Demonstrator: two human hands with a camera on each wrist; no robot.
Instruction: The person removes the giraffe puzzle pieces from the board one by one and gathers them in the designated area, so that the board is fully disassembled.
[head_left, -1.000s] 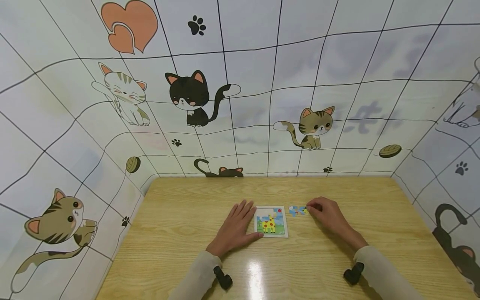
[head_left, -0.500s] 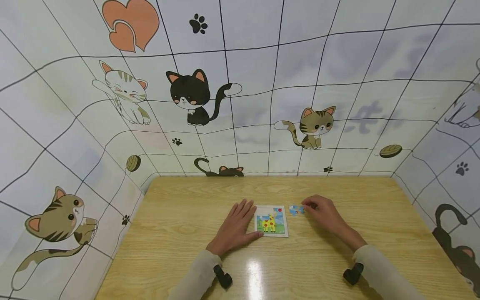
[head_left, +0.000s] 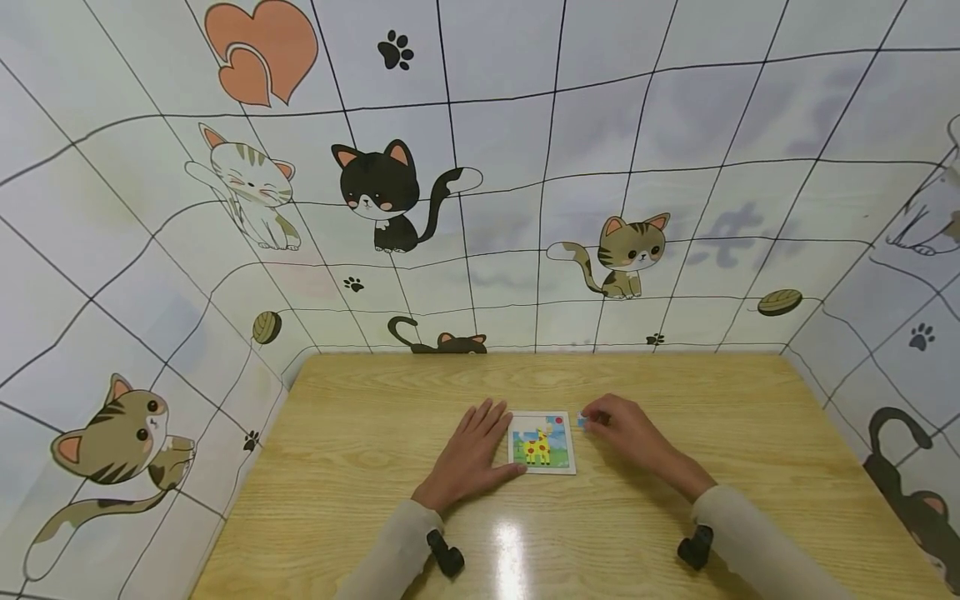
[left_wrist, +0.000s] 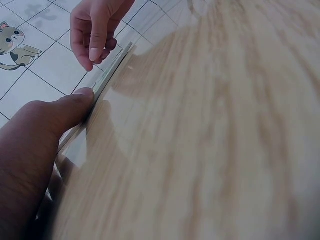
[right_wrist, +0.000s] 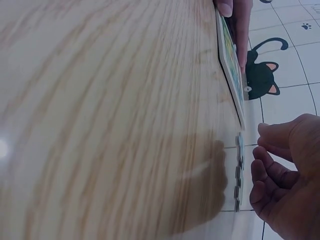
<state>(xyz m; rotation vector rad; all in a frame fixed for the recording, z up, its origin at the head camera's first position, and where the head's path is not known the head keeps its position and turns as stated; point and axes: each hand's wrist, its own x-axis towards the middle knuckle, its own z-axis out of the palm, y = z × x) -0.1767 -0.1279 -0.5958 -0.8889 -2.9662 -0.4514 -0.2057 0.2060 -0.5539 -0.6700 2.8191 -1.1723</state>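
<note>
A small giraffe jigsaw puzzle in a white frame (head_left: pixel 572 457) lies on the table, with a pale, unfilled area at its upper left. My left hand (head_left: pixel 468 458) lies flat along its left side, the thumb at the frame's lower left edge. Right of the frame are blue jigsaw pieces (head_left: pixel 581 422), mostly covered by my right hand (head_left: pixel 626 429) in the head view. The right wrist view has these pieces (right_wrist: pixel 240 172) lying flat in a row, close to the frame's end. Above them my right hand's fingers are loosely bent, with nothing visible between them.
The wooden table (head_left: pixel 360 500) meets a tiled-pattern wall (head_left: pixel 510 217) printed with cartoon cats at the back. Similar side walls stand left and right. A black wrist camera (head_left: pixel 696 547) sits on the right sleeve, another (head_left: pixel 446 554) on the left.
My right hand has moved left along the loose pieces toward the frame and now covers most of them. The left hand and the puzzle have stayed in place.
</note>
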